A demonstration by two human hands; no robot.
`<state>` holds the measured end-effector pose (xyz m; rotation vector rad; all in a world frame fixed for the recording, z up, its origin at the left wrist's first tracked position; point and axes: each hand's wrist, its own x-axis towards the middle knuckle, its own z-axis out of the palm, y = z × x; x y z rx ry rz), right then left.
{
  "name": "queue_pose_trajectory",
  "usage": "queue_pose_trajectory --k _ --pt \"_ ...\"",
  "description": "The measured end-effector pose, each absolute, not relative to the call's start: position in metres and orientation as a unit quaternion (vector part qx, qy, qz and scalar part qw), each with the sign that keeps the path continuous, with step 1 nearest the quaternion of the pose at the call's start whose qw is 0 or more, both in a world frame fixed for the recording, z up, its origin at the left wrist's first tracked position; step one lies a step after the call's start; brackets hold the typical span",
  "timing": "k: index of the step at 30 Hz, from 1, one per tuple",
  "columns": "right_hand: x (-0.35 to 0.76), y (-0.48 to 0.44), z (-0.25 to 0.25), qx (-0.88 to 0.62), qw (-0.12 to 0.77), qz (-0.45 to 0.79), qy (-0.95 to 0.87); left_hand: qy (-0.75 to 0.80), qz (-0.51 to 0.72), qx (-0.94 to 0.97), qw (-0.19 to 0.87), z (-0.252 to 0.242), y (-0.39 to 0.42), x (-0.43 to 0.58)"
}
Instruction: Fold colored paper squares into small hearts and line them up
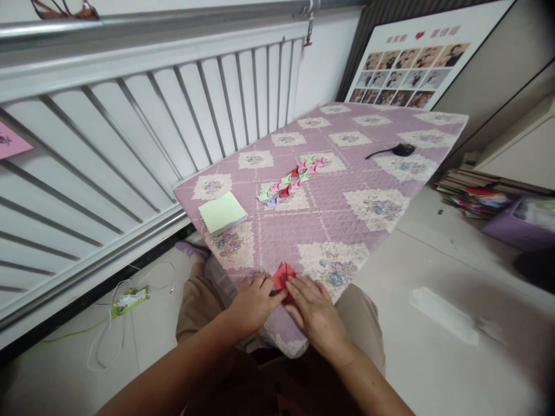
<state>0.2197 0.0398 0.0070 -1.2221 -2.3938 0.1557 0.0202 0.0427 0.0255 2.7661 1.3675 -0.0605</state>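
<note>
A small red origami paper (pixel 283 276), partly folded with a crease down its upper part, lies at the near corner of the table. My left hand (pixel 255 303) holds its left edge, the fingers curled and the thumb reaching across the lower part. From the right, my right hand (pixel 315 312) presses its fingertips on the paper. The lower portion is hidden under my fingers. Farther up the cloth stand several small folded paper pieces (pixel 285 191) in two slanting rows, coloured green, pink, red and blue. A stack of pale green square paper (pixel 223 212) sits near the left edge.
A purple floral quilted cloth (pixel 303 228) covers the table. On its far right lies a black spoon-like object (pixel 403 150). A white radiator (pixel 151 127) runs along the left, and a photo board (pixel 403 63) leans at the back. A power strip (pixel 130 300) with cables lies on the floor.
</note>
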Motion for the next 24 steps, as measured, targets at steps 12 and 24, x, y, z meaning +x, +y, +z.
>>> queue_pose_trajectory --k 12,24 --pt "0.240 0.025 -0.014 -0.445 0.164 0.051 -0.879 0.458 -0.014 0.888 0.041 0.023 0.032 0.019" --pt "0.224 0.083 -0.003 -0.560 0.279 0.090 -0.775 0.473 -0.019 0.879 0.061 0.022 0.030 0.021"
